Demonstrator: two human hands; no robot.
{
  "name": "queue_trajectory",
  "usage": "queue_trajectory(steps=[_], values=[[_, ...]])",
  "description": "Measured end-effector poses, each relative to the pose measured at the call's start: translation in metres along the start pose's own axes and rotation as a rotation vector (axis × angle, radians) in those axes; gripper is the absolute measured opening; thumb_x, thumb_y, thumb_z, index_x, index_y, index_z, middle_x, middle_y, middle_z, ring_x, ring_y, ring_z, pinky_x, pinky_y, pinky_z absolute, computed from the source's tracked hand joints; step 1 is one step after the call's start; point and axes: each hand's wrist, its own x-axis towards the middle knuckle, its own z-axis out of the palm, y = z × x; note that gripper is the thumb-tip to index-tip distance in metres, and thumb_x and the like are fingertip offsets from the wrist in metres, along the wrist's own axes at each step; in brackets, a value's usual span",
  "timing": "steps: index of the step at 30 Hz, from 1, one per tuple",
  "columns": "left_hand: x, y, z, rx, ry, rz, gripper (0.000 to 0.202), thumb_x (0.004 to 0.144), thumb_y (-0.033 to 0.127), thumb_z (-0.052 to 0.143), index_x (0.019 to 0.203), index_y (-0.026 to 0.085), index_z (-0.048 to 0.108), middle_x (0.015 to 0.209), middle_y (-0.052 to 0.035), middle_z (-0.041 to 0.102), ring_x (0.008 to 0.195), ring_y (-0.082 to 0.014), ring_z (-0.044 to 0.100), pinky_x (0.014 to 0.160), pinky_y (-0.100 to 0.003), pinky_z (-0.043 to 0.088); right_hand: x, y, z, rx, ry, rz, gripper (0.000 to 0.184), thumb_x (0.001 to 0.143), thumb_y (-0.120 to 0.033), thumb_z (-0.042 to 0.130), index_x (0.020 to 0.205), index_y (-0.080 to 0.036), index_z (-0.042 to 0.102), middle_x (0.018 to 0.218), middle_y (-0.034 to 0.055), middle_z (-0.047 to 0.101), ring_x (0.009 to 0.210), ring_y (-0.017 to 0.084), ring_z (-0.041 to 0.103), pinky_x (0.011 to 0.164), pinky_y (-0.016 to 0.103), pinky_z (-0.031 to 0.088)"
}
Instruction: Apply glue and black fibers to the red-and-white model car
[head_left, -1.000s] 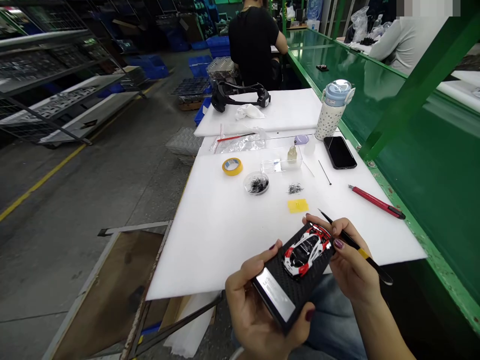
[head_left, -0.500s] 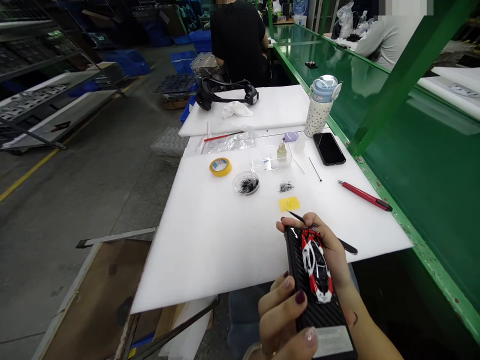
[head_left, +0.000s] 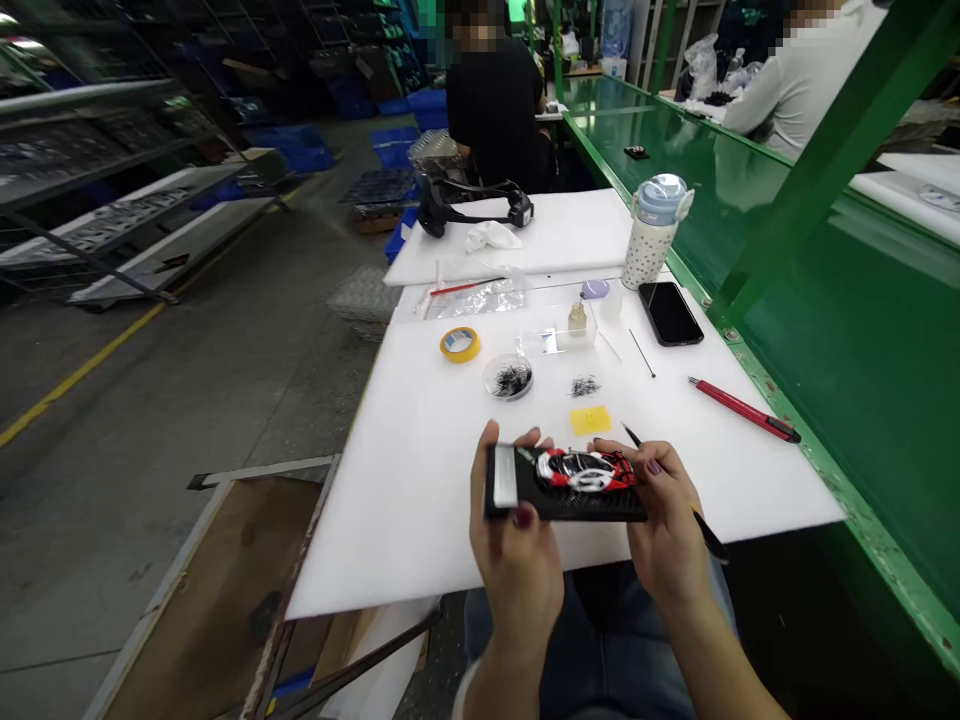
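Observation:
A red, white and black model car sits on a black display base with a silver plate at its left end. My left hand grips the base's left end, thumb on the near edge. The right end is held in my right hand, which also keeps dark tweezers between its fingers, their tip pointing away. Beyond the base lies a yellow piece of tape, near a small pile of fine black bits and a clear round dish of more black bits.
On the white worktop lie a yellow tape roll, a small glass bottle, a phone and a red cutter. A tumbler and black headset stand farther back. A green beam rises at right; two people sit beyond.
The base has turned from lengthwise to crosswise, its silver plate now at the left. My left hand has moved to that end, and the right hand still has the tweezers.

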Motion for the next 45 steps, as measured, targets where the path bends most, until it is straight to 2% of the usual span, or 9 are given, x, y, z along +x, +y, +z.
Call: queue_trajectory(steps=[2,5,9,16,21,24,34,40,45], values=[[0.025,0.003,0.003,-0.124,0.027,-0.201,0.081,0.066,0.061,0.089,0.135,0.030,0.059,0.119,-0.0086,0.074,0.105,-0.0278,0.071,0.086,-0.038,0.060,-0.002,0.003,-0.004,-0.102,-0.049,-0.087,0.026,0.087,-0.040,0.073,0.086,-0.025,0.053,0.112,0.0074,0.080,0.107,0.025,0.074,0.089,0.038,0.059],[0.048,0.005,0.007,-0.193,0.043,-0.274,0.075,0.071,0.059,0.086,0.134,0.028,0.061,0.116,-0.0085,0.075,0.097,-0.0229,0.071,0.079,-0.033,0.059,-0.002,0.006,-0.007,-0.238,-0.127,-0.114,0.025,0.087,-0.037,0.077,0.090,-0.025,0.055,0.128,0.0107,0.074,0.124,0.027,0.067,0.101,0.042,0.055],[0.065,0.015,0.006,-0.220,0.027,-0.227,0.059,0.076,0.052,0.086,0.125,0.026,0.065,0.109,-0.0073,0.074,0.093,-0.0201,0.070,0.081,-0.032,0.058,0.003,0.011,-0.010,-0.314,-0.170,-0.126,0.026,0.089,-0.041,0.074,0.089,-0.024,0.055,0.126,0.0134,0.074,0.125,0.030,0.067,0.103,0.049,0.055],[0.089,0.040,0.001,-0.273,0.115,-0.048,0.047,0.076,0.048,0.087,0.111,0.026,0.064,0.108,-0.0059,0.071,0.095,-0.0182,0.069,0.082,-0.031,0.057,0.008,0.020,-0.027,-0.401,-0.133,-0.160,0.029,0.088,-0.048,0.073,0.086,-0.023,0.058,0.108,0.0118,0.078,0.111,0.030,0.073,0.096,0.049,0.060],[0.089,0.044,0.004,-0.305,0.187,0.102,0.052,0.075,0.045,0.088,0.115,0.030,0.058,0.111,-0.0015,0.070,0.107,-0.0172,0.068,0.093,-0.032,0.054,0.006,0.021,-0.034,-0.445,-0.145,-0.150,0.031,0.088,-0.049,0.073,0.083,-0.023,0.058,0.100,0.0108,0.077,0.100,0.030,0.074,0.091,0.046,0.063],[0.087,0.043,0.003,-0.322,0.198,0.148,0.055,0.072,0.045,0.089,0.114,0.031,0.056,0.109,-0.0003,0.070,0.105,-0.0155,0.068,0.094,-0.031,0.054,0.008,0.022,-0.039,-0.502,-0.189,-0.146,0.033,0.085,-0.052,0.074,0.082,-0.022,0.060,0.098,0.0109,0.077,0.093,0.029,0.074,0.084,0.044,0.064],[0.089,0.042,0.002,-0.335,0.191,0.156,0.055,0.073,0.044,0.087,0.116,0.030,0.056,0.110,-0.0031,0.072,0.108,-0.0184,0.069,0.097,-0.035,0.053,0.013,0.013,-0.032,-0.605,-0.347,-0.134,0.035,0.090,-0.056,0.066,0.080,-0.023,0.062,0.084,0.0081,0.072,0.079,0.024,0.067,0.071,0.035,0.059],[0.088,0.040,0.003,-0.345,0.189,0.160,0.051,0.074,0.045,0.087,0.112,0.030,0.056,0.108,-0.0025,0.073,0.106,-0.0189,0.070,0.097,-0.037,0.054,0.012,0.011,-0.026,-0.581,-0.272,-0.132,0.034,0.092,-0.055,0.064,0.080,-0.023,0.063,0.083,0.0078,0.071,0.077,0.023,0.063,0.071,0.036,0.056],[0.084,0.031,0.002,-0.357,0.159,0.189,0.055,0.071,0.044,0.092,0.109,0.029,0.056,0.107,-0.0010,0.073,0.101,-0.0158,0.071,0.097,-0.036,0.055,0.012,0.013,-0.029,-0.569,-0.313,-0.099,0.033,0.094,-0.054,0.063,0.081,-0.023,0.060,0.081,0.0050,0.069,0.078,0.020,0.063,0.073,0.030,0.054]])
